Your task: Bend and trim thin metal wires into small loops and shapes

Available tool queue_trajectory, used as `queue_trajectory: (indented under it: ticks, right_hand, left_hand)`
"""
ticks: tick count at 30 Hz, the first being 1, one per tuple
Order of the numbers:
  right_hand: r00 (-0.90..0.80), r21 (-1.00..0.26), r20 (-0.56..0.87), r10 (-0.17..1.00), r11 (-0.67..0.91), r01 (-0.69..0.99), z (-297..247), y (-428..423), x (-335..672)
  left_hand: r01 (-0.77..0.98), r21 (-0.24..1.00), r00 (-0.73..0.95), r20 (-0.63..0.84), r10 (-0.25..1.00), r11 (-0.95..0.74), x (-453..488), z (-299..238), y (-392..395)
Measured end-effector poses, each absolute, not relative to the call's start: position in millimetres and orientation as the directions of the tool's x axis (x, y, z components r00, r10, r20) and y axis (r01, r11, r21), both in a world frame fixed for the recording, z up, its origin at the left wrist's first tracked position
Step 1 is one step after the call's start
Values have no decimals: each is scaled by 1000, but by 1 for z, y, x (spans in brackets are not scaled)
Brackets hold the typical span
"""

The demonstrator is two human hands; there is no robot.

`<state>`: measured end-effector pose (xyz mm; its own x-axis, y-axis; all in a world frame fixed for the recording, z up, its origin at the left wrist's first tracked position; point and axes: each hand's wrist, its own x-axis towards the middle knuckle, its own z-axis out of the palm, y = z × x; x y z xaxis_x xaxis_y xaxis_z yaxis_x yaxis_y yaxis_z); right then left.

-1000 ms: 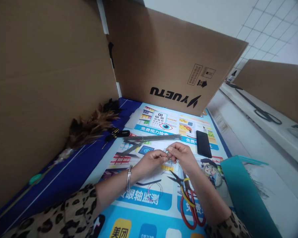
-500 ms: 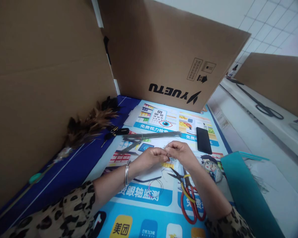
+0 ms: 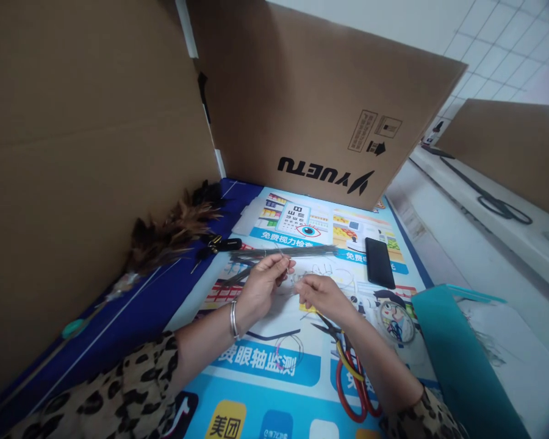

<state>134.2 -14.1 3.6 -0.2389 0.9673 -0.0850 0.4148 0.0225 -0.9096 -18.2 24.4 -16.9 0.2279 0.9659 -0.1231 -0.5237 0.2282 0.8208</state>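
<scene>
Near the frame's centre, a thin wire (image 3: 280, 248) was pinched in the left hand (image 3: 263, 288); just apart, the right hand (image 3: 324, 297) was curled closed, on what could not be told. Pliers (image 3: 347, 362) were laid lower right of centre, a wire bundle (image 3: 307, 250) above.

At frame centre, the left hand (image 3: 261, 285) pinched a thin wire (image 3: 281, 249); the right hand (image 3: 326, 295) was positioned just beside it, fingers bent. A wire bundle (image 3: 308, 250) lay above. Yellow-handled pliers (image 3: 346, 358) crossed red-handled scissors (image 3: 343, 396) at lower right of centre. A black phone (image 3: 379, 263) lay right of centre.
</scene>
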Motion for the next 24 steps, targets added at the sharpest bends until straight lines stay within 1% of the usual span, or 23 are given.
queue_trajectory:
  ticks: [3,7,10,13,14,16,18,19,21,24]
  right_hand:
    - [-230,-869,-12,973,104,484,2,-15,133]
    - [-197,-843,28,980,129,522,2,-15,130]
    - [-214,-863,4,977,112,493,4,-15,131]
    - [-230,-903,-57,972,49,427,13,-12,141]
    - [-208,-910,-64,976,29,414,17,-11,148]
    - [-82,-902,-30,996,8,432,23,-7,163]
    - [24,-827,47,999,25,562,26,-2,179]
    - [35,-764,77,996,36,644,26,1,185]
    - [-8,-637,104,995,73,767,20,4,190]
    - [-139,-523,83,987,162,837,5,7,185]
  left_hand:
    - [-518,825,247,-107,963,225,-18,-18,23]
    - [-528,809,284,-119,951,259,-17,-15,19]
    - [-534,799,298,-129,946,277,-16,-14,18]
    - [-536,797,294,-131,947,277,-17,-15,19]
    - [-540,796,282,-134,950,272,-17,-16,20]
    - [-545,797,249,-142,958,260,-17,-21,22]
    - [-538,806,224,-148,963,249,-17,-25,24]
    - [-531,812,217,-148,965,244,-16,-28,25]
    - [-522,821,205,-144,968,232,-16,-31,25]
    - [-514,828,197,-140,970,223,-17,-33,25]
